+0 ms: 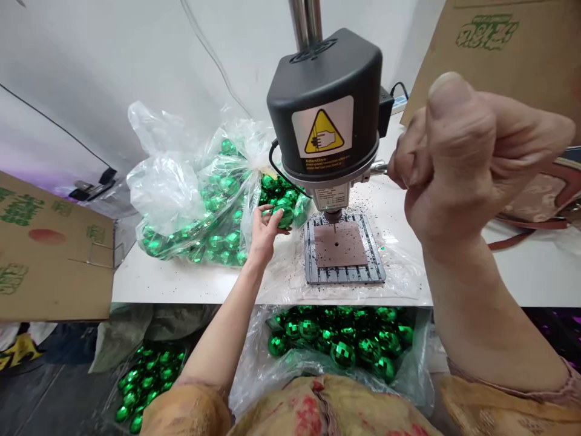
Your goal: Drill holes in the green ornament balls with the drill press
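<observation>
- The left hand (265, 233) reaches into the open bag (195, 200) on the worktop (181, 278); its fingers (272, 217) close around one green ball (285, 216) at the bag's mouth, just left of the drill (324, 115).
- The right hand (458, 163) is up close to the camera, fist curled shut beside the drill's lever (379, 168); whether it grips the lever's handle I cannot tell.
- The plate (340, 245) under the bit is bare, its hole showing.
- Judged step: picking a fresh ball for drilling.
- The next move would call for carrying the ball to the plate, centred under the bit and held steady, fingers clear of it.
- More balls fill a bag (340, 345) below the worktop edge.
</observation>
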A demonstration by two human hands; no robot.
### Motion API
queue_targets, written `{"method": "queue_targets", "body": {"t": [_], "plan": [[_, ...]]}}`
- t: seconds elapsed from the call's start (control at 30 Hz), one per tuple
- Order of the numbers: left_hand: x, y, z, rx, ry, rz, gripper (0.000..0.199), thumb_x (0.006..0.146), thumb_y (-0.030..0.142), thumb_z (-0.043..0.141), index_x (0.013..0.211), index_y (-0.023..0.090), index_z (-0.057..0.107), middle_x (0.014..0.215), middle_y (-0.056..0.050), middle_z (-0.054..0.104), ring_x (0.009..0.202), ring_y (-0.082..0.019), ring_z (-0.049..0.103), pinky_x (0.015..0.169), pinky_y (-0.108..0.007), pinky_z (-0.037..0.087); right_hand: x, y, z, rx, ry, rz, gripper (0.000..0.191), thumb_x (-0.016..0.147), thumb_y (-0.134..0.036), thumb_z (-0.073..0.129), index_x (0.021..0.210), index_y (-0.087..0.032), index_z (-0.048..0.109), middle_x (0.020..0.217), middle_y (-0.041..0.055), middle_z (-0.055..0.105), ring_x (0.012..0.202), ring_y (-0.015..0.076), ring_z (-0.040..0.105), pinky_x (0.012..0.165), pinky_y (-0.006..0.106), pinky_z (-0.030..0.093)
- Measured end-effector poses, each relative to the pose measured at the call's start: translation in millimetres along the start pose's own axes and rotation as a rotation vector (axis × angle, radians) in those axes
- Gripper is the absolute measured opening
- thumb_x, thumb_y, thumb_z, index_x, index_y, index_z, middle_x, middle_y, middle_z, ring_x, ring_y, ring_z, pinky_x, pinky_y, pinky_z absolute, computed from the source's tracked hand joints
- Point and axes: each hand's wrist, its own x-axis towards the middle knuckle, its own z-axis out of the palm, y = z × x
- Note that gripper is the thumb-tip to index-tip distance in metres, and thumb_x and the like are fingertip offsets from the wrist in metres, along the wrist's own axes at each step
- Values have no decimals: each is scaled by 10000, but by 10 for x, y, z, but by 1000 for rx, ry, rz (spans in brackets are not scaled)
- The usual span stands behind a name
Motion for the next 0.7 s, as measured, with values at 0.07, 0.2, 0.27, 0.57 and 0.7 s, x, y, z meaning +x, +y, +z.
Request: {"method": "queue_targets", "body": {"t": [0.07,0.2,0.27,0.57,0.7], "plan": [[-223,56,105,-304,-112,-65,517,870,584,668,1223,232,532,1019,-58,689,796,-177,700,718,-335,588,3,5,11,24,1,-28,518,924,-211,602,483,-161,334,423,-66,269,408,12,342,447,244,201],[-547,30,399,-439,-163,-101,529,800,549,786,1173,220,606,1041,-56,733,904,-171,716,823,-308,563,-1,-8,16,20,4,6,504,941,-147,544,494,-161,311,433,-60,260,422,14,339,473,238,216],[-607,-35,512,-415,-140,-88,536,774,532,820,1153,217,608,1014,-47,743,918,-167,713,863,-312,547,-4,-16,10,38,-8,15,494,939,-115,529,499,-157,308,441,-59,266,426,10,331,479,231,214],[-588,-207,693,-314,-227,8,535,782,509,823,1151,205,583,1115,-78,736,1051,-204,702,949,-359,536,5,12,13,10,-2,-1,588,887,-417,649,482,-166,304,463,-52,224,418,12,310,471,253,181],[-603,-239,712,-256,-261,30,531,792,497,816,1174,208,586,1144,-87,733,1088,-224,694,985,-389,533,4,-3,17,-27,-4,29,604,891,-450,637,488,-161,291,466,-51,223,428,3,309,476,237,201]]}}
